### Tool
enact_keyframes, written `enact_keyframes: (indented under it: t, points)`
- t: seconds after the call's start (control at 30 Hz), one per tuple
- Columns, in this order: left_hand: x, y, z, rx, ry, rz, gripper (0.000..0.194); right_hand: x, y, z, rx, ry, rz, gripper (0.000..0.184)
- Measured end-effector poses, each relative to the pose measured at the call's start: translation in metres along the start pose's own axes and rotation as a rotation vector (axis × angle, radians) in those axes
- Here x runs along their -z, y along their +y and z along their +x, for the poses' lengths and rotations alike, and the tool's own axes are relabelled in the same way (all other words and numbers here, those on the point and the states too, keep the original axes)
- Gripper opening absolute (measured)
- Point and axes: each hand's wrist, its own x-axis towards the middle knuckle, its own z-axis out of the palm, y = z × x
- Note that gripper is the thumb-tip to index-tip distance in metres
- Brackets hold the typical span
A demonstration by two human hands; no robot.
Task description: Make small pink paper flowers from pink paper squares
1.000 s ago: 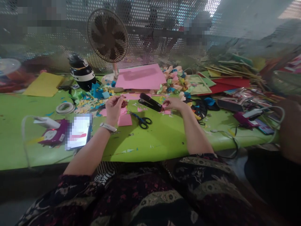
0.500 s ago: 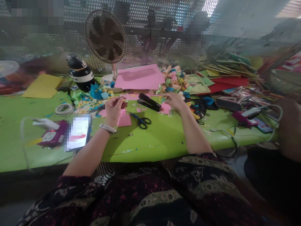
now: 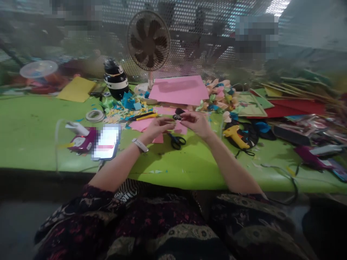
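My left hand (image 3: 158, 129) and my right hand (image 3: 198, 124) face each other above the green table, fingertips a short way apart. Both are closed in a pinch; whatever lies between the fingers is too small and blurred to make out. A black stapler (image 3: 179, 112) shows just behind my right fingertips, largely covered by that hand. Below the hands lie dark-handled scissors (image 3: 178, 142), their blades toward my left hand. Pink paper pieces (image 3: 141, 124) rest beside and under my left hand. Behind it is a yellow and black cutter (image 3: 146, 116).
A large pink sheet (image 3: 179, 90) lies before a fan (image 3: 148, 40), with paper flowers (image 3: 221, 94) at its right. A yellow glue gun (image 3: 238, 136) sits right of my arm. Left are a phone (image 3: 107, 141), a tape roll (image 3: 94, 115) and a black bottle (image 3: 116, 81).
My hands have come together from apart, the right one leftward in front of the stapler. The view has turned left, so the table's things appear farther right.
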Motion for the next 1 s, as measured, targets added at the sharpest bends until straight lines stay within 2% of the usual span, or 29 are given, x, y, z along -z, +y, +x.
enact_keyframes:
  t: [0.1,0.2,0.3,0.4,0.5,0.6,0.77,0.87,1.0]
  points:
    - [-0.001,-0.003,0.001,0.058,-0.103,-0.046,0.045,-0.028,-0.004,-0.009,0.047,-0.023,0.028,0.034]
    - [0.002,-0.003,0.001,0.086,-0.125,-0.05,0.036,-0.039,-0.009,-0.015,0.108,0.051,-0.075,0.027]
    - [0.005,-0.001,0.001,0.104,-0.103,-0.035,0.026,-0.039,-0.012,-0.017,0.139,0.087,-0.18,0.029]
    - [0.01,0.0,0.002,0.106,-0.031,-0.066,0.024,-0.035,-0.011,-0.017,0.237,0.101,-0.378,0.037]
    - [0.015,-0.001,0.007,0.097,0.084,-0.161,0.022,-0.034,-0.006,-0.016,0.36,0.044,-0.547,0.049]
    - [0.018,-0.002,0.012,0.098,0.149,-0.256,0.016,-0.037,0.001,-0.015,0.402,-0.022,-0.612,0.052]
    - [0.017,-0.002,0.012,0.145,0.122,-0.294,0.011,-0.041,0.009,-0.013,0.391,0.002,-0.584,0.042]
    - [0.013,-0.002,0.009,0.128,0.098,-0.33,0.009,-0.041,0.009,-0.013,0.395,0.035,-0.561,0.04]
    - [0.012,-0.004,0.007,0.095,0.08,-0.347,0.011,-0.041,0.007,-0.015,0.437,0.003,-0.547,0.036]
